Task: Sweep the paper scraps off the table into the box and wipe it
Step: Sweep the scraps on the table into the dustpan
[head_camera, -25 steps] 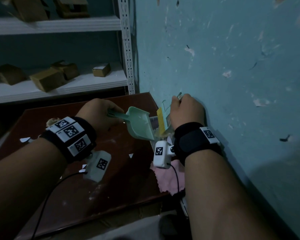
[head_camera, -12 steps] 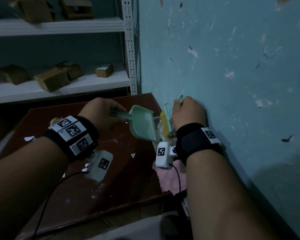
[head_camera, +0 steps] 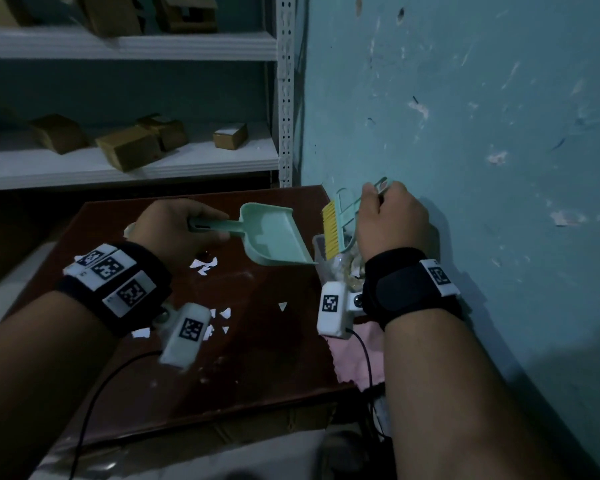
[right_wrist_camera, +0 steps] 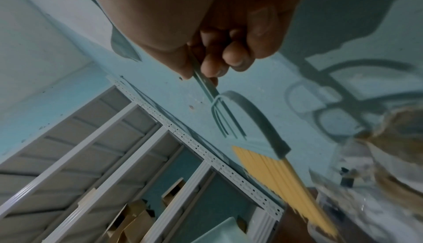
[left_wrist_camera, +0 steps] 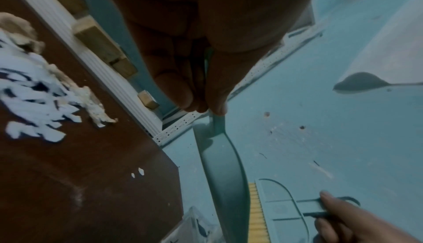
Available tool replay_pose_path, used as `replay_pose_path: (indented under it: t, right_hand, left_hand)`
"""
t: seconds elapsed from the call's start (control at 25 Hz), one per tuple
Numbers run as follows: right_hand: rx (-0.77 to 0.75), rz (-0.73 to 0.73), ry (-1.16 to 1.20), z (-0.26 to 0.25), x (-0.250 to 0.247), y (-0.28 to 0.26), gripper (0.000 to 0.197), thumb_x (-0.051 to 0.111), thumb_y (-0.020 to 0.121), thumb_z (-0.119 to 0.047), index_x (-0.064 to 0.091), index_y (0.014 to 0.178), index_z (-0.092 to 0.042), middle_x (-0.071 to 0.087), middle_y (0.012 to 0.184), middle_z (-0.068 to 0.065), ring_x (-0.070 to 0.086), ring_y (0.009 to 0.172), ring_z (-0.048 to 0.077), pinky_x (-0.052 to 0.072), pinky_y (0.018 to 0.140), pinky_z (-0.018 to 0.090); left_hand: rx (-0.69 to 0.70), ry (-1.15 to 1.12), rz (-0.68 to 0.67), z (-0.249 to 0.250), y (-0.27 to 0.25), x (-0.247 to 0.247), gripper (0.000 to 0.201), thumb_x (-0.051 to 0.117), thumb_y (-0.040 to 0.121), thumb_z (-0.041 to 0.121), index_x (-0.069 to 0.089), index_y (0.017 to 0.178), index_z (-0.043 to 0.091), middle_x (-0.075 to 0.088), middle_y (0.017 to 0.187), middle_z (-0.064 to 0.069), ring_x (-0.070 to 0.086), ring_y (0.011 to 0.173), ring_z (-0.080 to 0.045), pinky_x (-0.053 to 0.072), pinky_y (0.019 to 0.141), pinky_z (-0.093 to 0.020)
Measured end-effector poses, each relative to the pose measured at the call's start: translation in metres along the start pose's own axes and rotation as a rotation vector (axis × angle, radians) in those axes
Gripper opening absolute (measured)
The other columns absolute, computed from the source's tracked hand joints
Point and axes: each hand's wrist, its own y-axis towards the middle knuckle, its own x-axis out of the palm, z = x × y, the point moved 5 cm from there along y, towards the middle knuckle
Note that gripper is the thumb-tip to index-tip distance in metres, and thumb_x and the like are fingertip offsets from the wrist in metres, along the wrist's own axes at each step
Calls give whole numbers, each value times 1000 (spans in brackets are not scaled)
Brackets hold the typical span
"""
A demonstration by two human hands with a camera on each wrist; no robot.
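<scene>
White torn paper scraps lie scattered on the dark brown wooden table, more heaped in a pile left of the clear plastic box. The box sits at the table's right edge against the teal wall, with scraps inside it. Mint-green plastic dustpan tilts with its lip over the box; left hand fingers clamped on its handle. Mint hand brush with yellow bristles is above the box, right hand fingers clamped on its handle. Pink cloth lies on the table, nearer than the box.
</scene>
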Motion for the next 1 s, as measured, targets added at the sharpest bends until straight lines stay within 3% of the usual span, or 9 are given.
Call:
replay_pose_path:
  t: [0.16,0.28,0.4,0.44,0.56,0.64,0.72,0.88,1.0]
  right_hand:
    - [-27,-27,173,-14,23,-4,37,48,110,-38,55,86,-11,48,68,-8,46,59,9,30,45,11]
    - [-66,-92,223,-31,44,-15,39,50,108,-38,61,85,-9,59,72,-1,56,64,15,41,56,24]
    - [-117,-147,182,-50,62,-27,39,50,108,-38,58,82,-12,58,69,-4,54,62,12,35,53,18]
    - [-139,-166,175,-56,70,-31,39,50,107,-39,59,81,-11,61,71,-2,58,65,17,38,55,22]
    - [-195,-236,139,-75,95,-43,42,50,105,-42,64,83,-10,70,79,7,66,76,29,50,67,34]
    - [-225,-274,109,-85,110,-53,42,50,105,-43,64,81,-11,70,79,7,67,77,31,55,71,39]
    - [-254,-297,89,-95,121,-61,42,50,106,-43,64,82,-11,69,79,7,67,77,31,57,72,42]
    - [-253,-340,110,-118,146,-75,40,50,106,-43,65,87,-12,71,81,6,69,79,28,58,75,42]
    - [-246,-352,134,-131,164,-83,41,49,105,-47,65,83,-16,71,79,3,70,77,25,61,76,46]
  left_hand:
    - [-93,-140,51,-34,-16,-24,28,85,82,18,80,107,28,80,82,2,75,64,-14,60,61,-26]
    - [-117,-171,99,-56,-29,-46,24,84,83,13,78,101,28,79,78,-3,77,69,-22,60,57,-25]
    - [-145,-197,138,-78,-43,-68,27,83,84,10,78,107,21,79,84,-5,72,57,-7,57,52,-14]
    - [-156,-176,158,-88,-48,-77,27,84,83,12,79,107,22,79,82,-2,70,54,-5,57,52,-14]
    - [-210,-147,209,-124,-64,-103,26,87,80,19,79,99,35,80,77,6,74,60,-10,63,64,-28]
    - [-257,-145,234,-147,-74,-117,26,87,80,22,80,102,34,80,81,5,77,69,-18,64,74,-40]
    - [-294,-141,238,-165,-85,-125,26,85,82,23,80,106,32,80,80,4,75,65,-15,62,69,-33]
    - [-336,-181,258,-189,-96,-135,22,84,84,17,77,96,35,78,71,3,70,53,-6,54,53,-15]
    - [-349,-193,272,-200,-94,-144,22,84,84,17,77,98,32,78,73,4,69,50,-4,51,49,-12]
